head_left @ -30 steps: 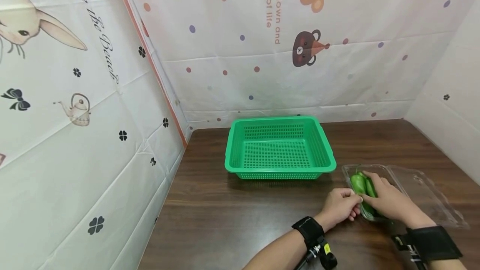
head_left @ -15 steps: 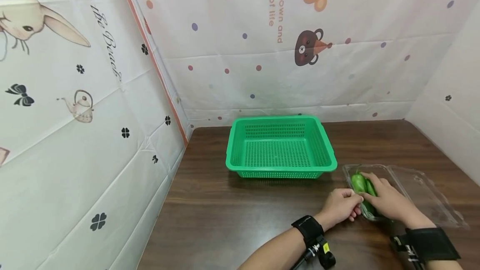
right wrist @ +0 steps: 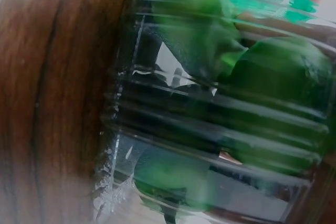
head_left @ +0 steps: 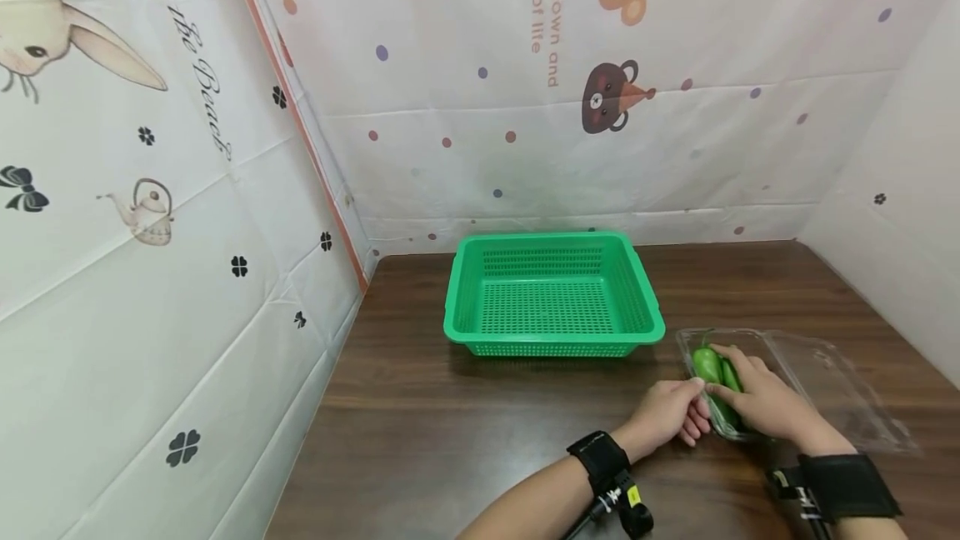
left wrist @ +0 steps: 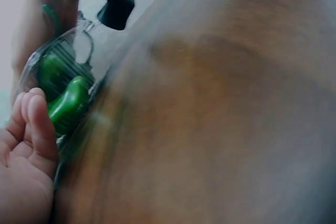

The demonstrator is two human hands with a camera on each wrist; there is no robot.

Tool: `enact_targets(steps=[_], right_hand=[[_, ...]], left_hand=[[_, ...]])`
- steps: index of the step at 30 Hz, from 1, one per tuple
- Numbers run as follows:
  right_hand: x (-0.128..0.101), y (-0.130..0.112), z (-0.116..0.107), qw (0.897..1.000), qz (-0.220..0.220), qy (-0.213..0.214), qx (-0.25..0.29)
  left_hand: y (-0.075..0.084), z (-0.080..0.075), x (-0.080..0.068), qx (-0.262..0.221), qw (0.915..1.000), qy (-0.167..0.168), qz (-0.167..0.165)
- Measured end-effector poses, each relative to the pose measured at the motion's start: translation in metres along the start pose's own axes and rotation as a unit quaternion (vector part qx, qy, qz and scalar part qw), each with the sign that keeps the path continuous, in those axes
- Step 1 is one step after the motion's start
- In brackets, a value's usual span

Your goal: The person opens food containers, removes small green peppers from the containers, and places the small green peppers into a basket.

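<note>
A clear plastic clamshell box (head_left: 757, 338) lies open on the brown table (head_left: 480, 415), its lid (head_left: 840, 394) folded out to the right. Green peppers (head_left: 706, 362) lie in its left half. My left hand (head_left: 692, 408) holds the box's near left rim, thumb on top and fingers curled against the side. My right hand (head_left: 738, 382) reaches into the box, its fingers curled over a pepper. In the left wrist view, my fingers (left wrist: 32, 124) sit beside a pepper (left wrist: 68, 106) seen through the wall. The right wrist view is filled by peppers (right wrist: 283, 72) behind ribbed plastic (right wrist: 173, 124).
An empty green mesh basket (head_left: 553, 294) stands behind and to the left of the box, near the back wall. Patterned cloth walls close in the table on the left, back and right. Bare table lies in front of the basket.
Both hands stay at the box, shifted slightly; the head camera has moved a little, so the scene sits further left.
</note>
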State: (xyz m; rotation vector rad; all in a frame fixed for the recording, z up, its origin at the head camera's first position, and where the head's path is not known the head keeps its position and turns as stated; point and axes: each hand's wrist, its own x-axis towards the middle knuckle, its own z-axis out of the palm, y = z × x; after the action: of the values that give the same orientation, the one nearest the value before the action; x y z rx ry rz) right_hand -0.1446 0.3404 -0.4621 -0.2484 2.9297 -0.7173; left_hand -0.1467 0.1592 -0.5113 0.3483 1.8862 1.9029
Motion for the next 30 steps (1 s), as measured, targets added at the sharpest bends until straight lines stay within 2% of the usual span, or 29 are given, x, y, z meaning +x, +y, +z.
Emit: enact_targets(steps=[8,11,13,14,16,17,19,21,22,24,25,26,28,29,30], right_hand=[[0.000,0.003,0.005,1.000,-0.009,0.017,0.009],[0.000,0.004,0.006,1.000,-0.007,0.016,0.011],[0.000,0.004,0.006,1.000,-0.005,0.015,0.010],[-0.001,0.005,0.006,1.000,-0.004,0.015,0.008],[-0.002,0.005,0.006,1.000,0.001,0.015,0.004],[-0.003,0.006,0.007,1.000,0.003,0.016,0.003],[-0.005,0.006,0.008,1.000,0.002,0.021,0.002],[-0.005,0.006,0.008,1.000,-0.004,0.026,0.004],[-0.005,0.006,0.008,1.000,-0.008,0.028,0.006],[-0.005,0.005,0.007,0.999,-0.015,0.031,0.008],[-0.005,0.005,0.007,0.999,-0.017,0.032,0.009],[-0.006,0.006,0.007,0.999,-0.017,0.032,0.010],[-0.007,0.007,0.007,0.999,-0.017,0.031,0.012],[-0.007,0.007,0.008,0.999,-0.018,0.030,0.013],[-0.008,0.008,0.009,0.999,-0.018,0.029,0.013]], left_hand=[[-0.002,-0.009,-0.008,0.031,0.9991,-0.017,-0.026],[0.006,-0.020,-0.011,0.056,0.9931,-0.078,-0.067],[0.019,-0.033,-0.013,0.104,0.9786,-0.147,-0.100],[0.029,-0.040,-0.014,0.137,0.9665,-0.186,-0.111],[0.051,-0.054,-0.018,0.200,0.9369,-0.264,-0.113],[0.064,-0.062,-0.021,0.222,0.9227,-0.296,-0.107],[0.090,-0.080,-0.030,0.243,0.9021,-0.347,-0.083],[0.114,-0.104,-0.039,0.240,0.8892,-0.387,-0.040],[0.124,-0.118,-0.044,0.232,0.8876,-0.397,-0.017],[0.140,-0.149,-0.053,0.217,0.8950,-0.387,0.041],[0.145,-0.166,-0.057,0.214,0.9034,-0.364,0.072],[0.148,-0.182,-0.061,0.212,0.9161,-0.326,0.098],[0.148,-0.213,-0.069,0.206,0.9464,-0.210,0.132],[0.145,-0.228,-0.073,0.203,0.9582,-0.142,0.142],[0.141,-0.242,-0.077,0.200,0.9657,-0.075,0.148]])
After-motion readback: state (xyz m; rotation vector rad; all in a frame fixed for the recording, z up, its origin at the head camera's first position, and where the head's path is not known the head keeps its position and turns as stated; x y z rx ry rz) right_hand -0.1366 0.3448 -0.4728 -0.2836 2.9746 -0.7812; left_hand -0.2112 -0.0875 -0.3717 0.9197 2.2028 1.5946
